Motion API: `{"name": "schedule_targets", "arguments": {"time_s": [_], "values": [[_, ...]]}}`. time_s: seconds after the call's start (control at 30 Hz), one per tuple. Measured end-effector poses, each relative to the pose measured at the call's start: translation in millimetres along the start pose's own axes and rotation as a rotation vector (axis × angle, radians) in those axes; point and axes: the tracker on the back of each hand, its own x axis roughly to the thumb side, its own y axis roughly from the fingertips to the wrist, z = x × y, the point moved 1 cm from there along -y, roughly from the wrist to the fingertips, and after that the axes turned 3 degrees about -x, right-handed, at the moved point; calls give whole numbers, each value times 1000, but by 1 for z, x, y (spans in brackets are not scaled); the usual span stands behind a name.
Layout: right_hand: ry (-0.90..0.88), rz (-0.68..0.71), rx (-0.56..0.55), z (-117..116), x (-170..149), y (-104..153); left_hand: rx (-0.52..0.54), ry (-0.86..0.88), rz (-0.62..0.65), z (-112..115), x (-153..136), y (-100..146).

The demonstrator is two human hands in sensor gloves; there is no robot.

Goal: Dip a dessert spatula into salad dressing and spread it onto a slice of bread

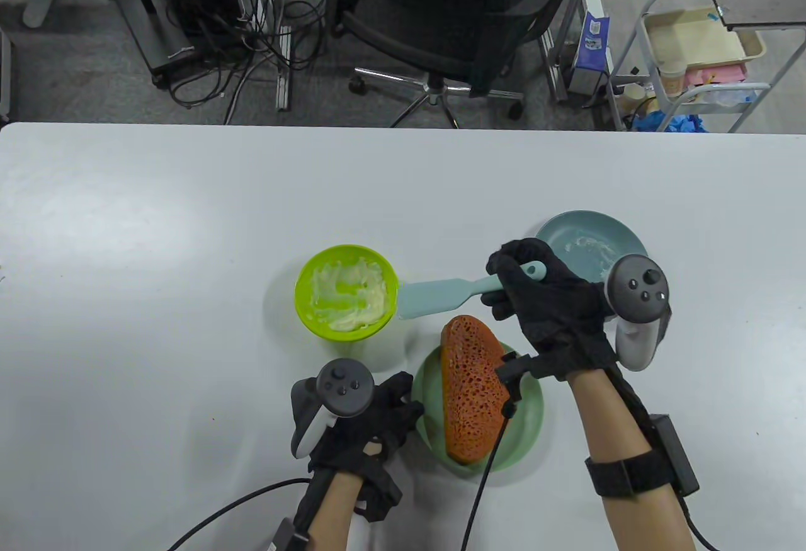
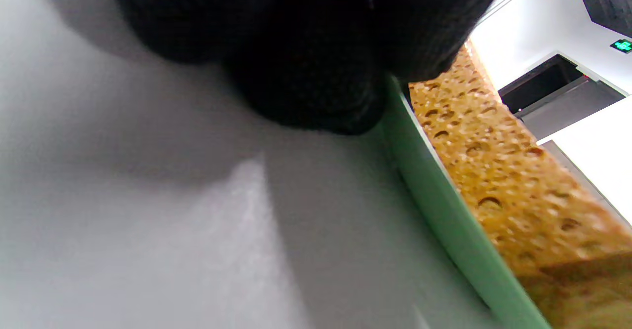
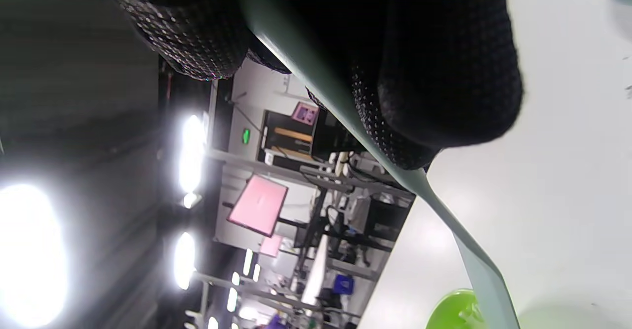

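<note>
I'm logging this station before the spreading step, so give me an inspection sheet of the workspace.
Surface: white table, looks clean.
Job's things: spatula blade at the rim of the lime bowl of creamy dressing; bread slice on the green plate.
Clutter: blue plate with smears.
Grippers: right hand grips the spatula handle; left hand rests beside the green plate's edge.
Cables: glove leads trail off the near edge.
Surroundings: office chair, cart, tangled floor wires.
</note>
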Motion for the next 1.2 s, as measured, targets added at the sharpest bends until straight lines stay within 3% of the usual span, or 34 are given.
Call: {"name": "schedule_targets", "arguments": {"time_s": [0.27,0.43,0.7,1.2], "values": [[-197,-21,-91,61,-46,33,4,-4,-1,1,0,1],[-281,-8,-152,82,-74,50,6,-8,-2,1,0,1],[-366,-32,-197,89,-111,56,5,-7,-3,1,0,1],[-385,-99,-191,91,-137,55,-2,-10,1,2,1,0]]}}
